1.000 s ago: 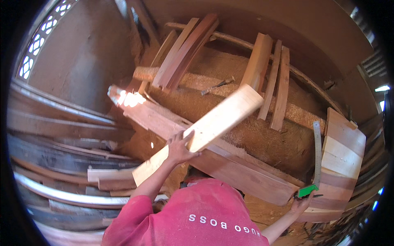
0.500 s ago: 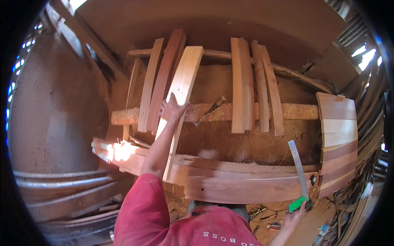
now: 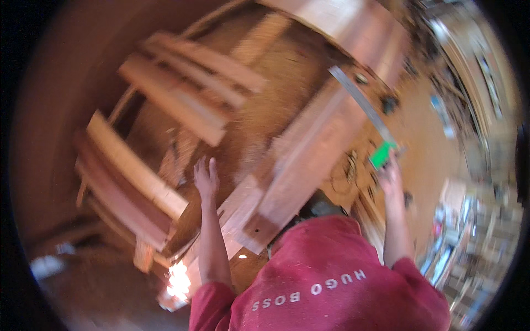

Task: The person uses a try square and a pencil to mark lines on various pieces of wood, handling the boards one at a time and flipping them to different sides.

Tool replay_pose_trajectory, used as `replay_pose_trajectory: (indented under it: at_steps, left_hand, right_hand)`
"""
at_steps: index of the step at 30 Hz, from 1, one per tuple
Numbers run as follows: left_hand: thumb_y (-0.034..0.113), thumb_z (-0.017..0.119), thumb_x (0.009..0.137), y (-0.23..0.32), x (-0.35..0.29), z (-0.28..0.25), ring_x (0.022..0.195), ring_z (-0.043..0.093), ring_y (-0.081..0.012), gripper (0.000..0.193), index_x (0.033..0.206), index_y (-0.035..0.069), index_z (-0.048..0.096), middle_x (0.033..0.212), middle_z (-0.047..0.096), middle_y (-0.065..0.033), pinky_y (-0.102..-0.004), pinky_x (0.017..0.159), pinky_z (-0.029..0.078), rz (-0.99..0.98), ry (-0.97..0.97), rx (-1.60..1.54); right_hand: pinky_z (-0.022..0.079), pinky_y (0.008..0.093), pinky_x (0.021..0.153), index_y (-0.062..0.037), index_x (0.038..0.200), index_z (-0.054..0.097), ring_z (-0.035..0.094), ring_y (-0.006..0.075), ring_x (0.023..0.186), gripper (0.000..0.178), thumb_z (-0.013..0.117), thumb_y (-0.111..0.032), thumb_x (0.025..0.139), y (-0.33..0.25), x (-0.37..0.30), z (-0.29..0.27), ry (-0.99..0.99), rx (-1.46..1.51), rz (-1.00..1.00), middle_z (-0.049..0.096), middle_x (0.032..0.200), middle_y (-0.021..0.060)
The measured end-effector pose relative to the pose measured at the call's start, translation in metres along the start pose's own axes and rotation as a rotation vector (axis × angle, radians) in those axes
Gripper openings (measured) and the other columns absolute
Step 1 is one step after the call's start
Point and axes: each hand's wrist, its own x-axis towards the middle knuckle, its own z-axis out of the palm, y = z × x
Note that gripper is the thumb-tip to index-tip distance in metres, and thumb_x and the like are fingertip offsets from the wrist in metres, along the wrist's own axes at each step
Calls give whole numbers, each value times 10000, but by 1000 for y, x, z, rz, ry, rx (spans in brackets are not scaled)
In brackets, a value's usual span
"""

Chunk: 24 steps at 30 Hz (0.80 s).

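My right hand grips a try square by its green stock; its long metal blade points up and to the left over the bench. Out in front, my left hand is open and empty, fingers stretched, above the gap between the planks and the bench. Left of it lies a pale plank beside reddish-brown planks. A chisel-like tool, blurred, rests on the support beam near my left hand.
Several more planks lie across the supports ahead. A long reddish board lies on the bench before me. Joined boards are at the far end. Bright light falls at lower left. Timber and scraps crowd the right.
My left hand has let go of the pale plank, which now lies beside the darker ones. My view has swung to the right; the try square stays in my right hand.
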Motion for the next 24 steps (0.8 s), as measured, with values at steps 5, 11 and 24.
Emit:
replay_pose_trajectory:
  at_steps: [5,11,24]
  left_hand:
    - [371,597,1029,131,-66,57,1356,487,-449,499,1358,-4,603,1390,597,-237,-519,1171,350,225,-214,-115]
    - [421,662,975,244,-98,114,1430,404,-430,615,1431,33,525,1481,505,-192,-558,1192,289,624,-339,11]
    - [660,706,841,433,-55,279,1554,209,-373,922,1527,103,440,1619,350,-151,-616,1240,114,1077,-479,452]
  right_hand:
    - [272,185,433,-194,1068,553,415,16,597,169,683,-288,1017,0,42,-78,5,64,-74,526,798,-84]
    - [252,198,434,-155,1094,588,418,19,606,234,711,-328,995,25,86,-84,-35,2,-27,553,767,-61]
    - [491,316,698,-44,1098,722,579,84,784,275,709,-298,995,80,207,-59,-245,-200,-163,690,900,-20]
